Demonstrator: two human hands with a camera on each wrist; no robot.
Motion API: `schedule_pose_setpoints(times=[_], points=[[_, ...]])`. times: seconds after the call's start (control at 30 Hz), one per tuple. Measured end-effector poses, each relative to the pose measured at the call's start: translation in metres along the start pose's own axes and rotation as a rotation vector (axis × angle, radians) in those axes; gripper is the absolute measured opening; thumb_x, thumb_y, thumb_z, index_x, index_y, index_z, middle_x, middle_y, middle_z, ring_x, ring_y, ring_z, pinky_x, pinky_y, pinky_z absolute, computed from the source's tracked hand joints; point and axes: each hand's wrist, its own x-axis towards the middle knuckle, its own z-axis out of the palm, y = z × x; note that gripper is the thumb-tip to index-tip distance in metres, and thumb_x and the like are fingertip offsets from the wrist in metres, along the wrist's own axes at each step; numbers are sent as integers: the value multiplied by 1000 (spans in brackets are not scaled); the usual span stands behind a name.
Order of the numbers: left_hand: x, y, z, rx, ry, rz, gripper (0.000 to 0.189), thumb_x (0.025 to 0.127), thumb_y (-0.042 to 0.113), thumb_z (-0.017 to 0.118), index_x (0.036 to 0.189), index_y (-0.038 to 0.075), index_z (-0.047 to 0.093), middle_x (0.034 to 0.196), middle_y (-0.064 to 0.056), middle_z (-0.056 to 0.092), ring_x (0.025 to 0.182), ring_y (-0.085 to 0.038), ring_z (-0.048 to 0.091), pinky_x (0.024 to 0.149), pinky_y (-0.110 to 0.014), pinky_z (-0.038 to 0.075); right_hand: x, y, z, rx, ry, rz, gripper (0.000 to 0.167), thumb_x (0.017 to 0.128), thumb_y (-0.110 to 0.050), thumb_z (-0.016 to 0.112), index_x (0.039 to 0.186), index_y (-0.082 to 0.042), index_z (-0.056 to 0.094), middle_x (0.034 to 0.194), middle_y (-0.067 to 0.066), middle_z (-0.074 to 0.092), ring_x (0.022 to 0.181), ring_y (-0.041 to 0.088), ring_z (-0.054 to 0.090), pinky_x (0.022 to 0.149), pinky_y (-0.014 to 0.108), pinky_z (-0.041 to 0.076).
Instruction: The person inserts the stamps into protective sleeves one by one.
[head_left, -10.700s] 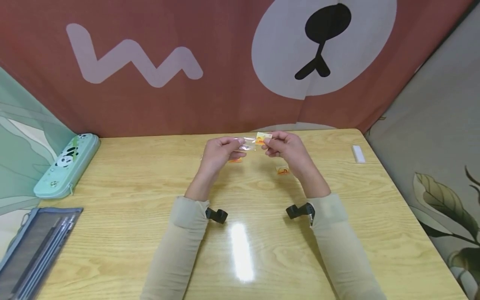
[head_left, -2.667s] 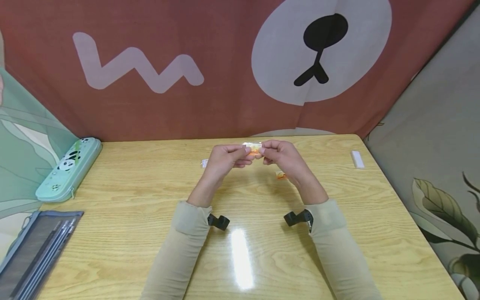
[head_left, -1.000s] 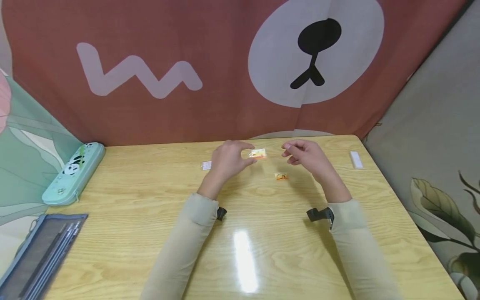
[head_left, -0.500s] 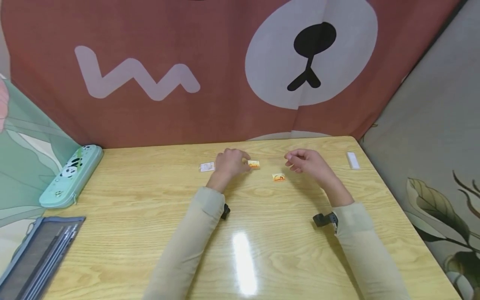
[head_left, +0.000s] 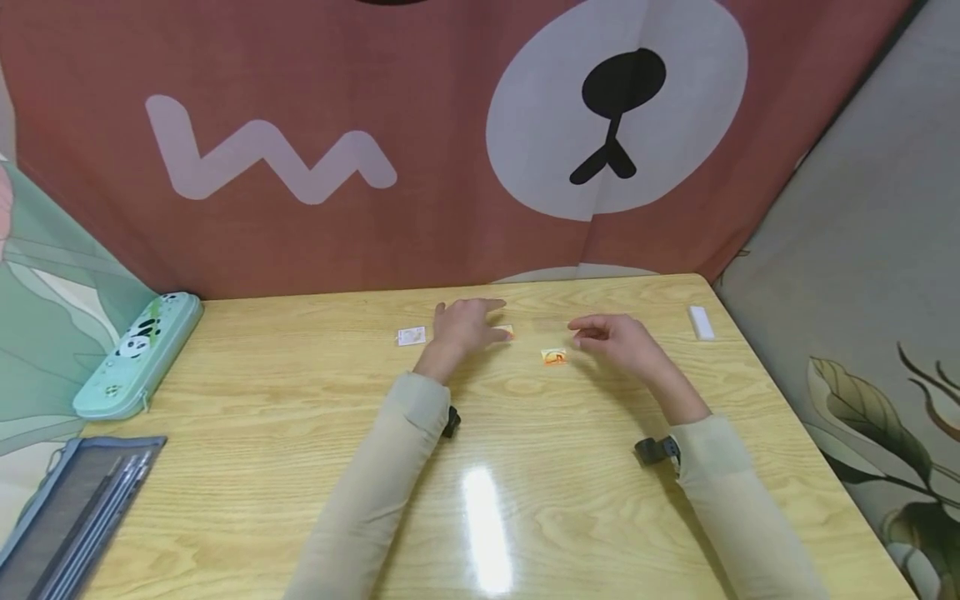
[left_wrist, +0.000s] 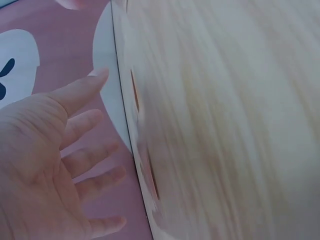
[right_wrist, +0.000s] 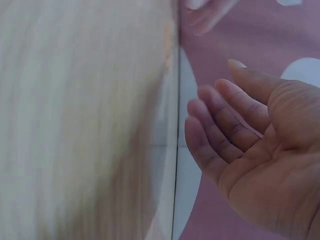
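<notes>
My left hand (head_left: 465,327) is over the far middle of the table, fingers spread, and holds nothing. A small yellow-orange card (head_left: 508,331) lies at its fingertips, partly hidden by the hand. In the left wrist view, that palm (left_wrist: 35,170) faces the camera. My right hand (head_left: 618,342) hovers to the right with loosely bent fingers and nothing in them; the right wrist view shows the same hand (right_wrist: 260,140) empty. Between the hands lies a second orange card (head_left: 554,357). Just beyond it, a faint see-through patch (head_left: 550,325) resembles clear plastic. A whitish card (head_left: 411,336) lies left of my left hand.
A mint panda pencil case (head_left: 138,357) and a dark mesh pouch (head_left: 82,500) with pens lie along the left side. A white block (head_left: 701,322) is near the far right corner. A red-brown curtain (head_left: 315,242) hangs behind the table's far edge.
Earlier both hands held a yellow-orange card and clear plastic in the air. The left hand has since lowered the card to the table and spread its fingers. The right hand has moved away and down.
</notes>
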Motion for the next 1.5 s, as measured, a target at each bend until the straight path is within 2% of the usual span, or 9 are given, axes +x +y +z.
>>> schedule_pose_setpoints(times=[0.1,0.2,0.4,0.6,0.67,0.83,0.97,1.2,1.5], points=[[2,6,1,-5,0,15,65,90,55,72,149,40,50,107,0,77,114,-26,67,125,-62,21,0,2,2,-108,2,-35,40,99,-26,67,137,-14,65,134,15,68,120,35,65,97,52,56],[4,12,2,6,5,28,63,91,56,70,149,40,49,86,0,75,101,-24,69,125,-61,24,0,3,4,-174,-15,-63,39,97,-26,70,136,-17,66,138,13,65,124,36,63,100,55,54],[10,22,6,23,18,31,59,91,56,69,146,40,54,97,2,78,104,-23,71,124,-58,28,2,2,7,-210,-62,-83,39,95,-27,73,132,-18,69,145,13,60,128,36,60,105,56,51],[15,30,8,44,-22,34,52,92,53,70,141,39,59,138,10,66,125,-23,64,121,-53,35,3,0,8,-232,-88,-111,40,93,-24,76,132,-15,69,147,18,57,130,38,59,107,55,50],[16,30,10,49,-38,37,51,92,52,71,140,39,60,143,12,61,129,-22,61,119,-51,38,4,0,10,-245,-87,-111,41,92,-25,76,132,-15,69,143,16,61,127,37,60,106,54,51],[18,31,17,55,-40,38,52,91,52,72,139,39,61,144,11,61,130,-22,60,112,-47,45,6,-1,17,-276,-66,-106,40,91,-25,77,129,-15,70,132,12,69,118,32,64,100,53,52],[17,31,22,40,-44,25,52,90,50,74,139,38,62,144,7,61,130,-24,60,106,-47,50,8,-4,22,-284,-63,-115,36,90,-23,78,125,-14,72,128,11,71,119,33,65,103,54,52],[18,32,27,24,-25,27,48,90,45,76,135,35,65,141,7,64,128,-25,61,105,-49,49,13,-7,27,-323,-50,-118,31,89,-20,79,119,-14,75,125,8,73,122,34,64,106,55,50],[24,46,24,65,-2,34,45,91,46,75,134,36,67,138,8,65,125,-25,61,99,-47,53,18,-12,20,-386,-56,-110,28,89,-19,79,116,-14,76,123,6,73,121,33,65,106,54,51]])
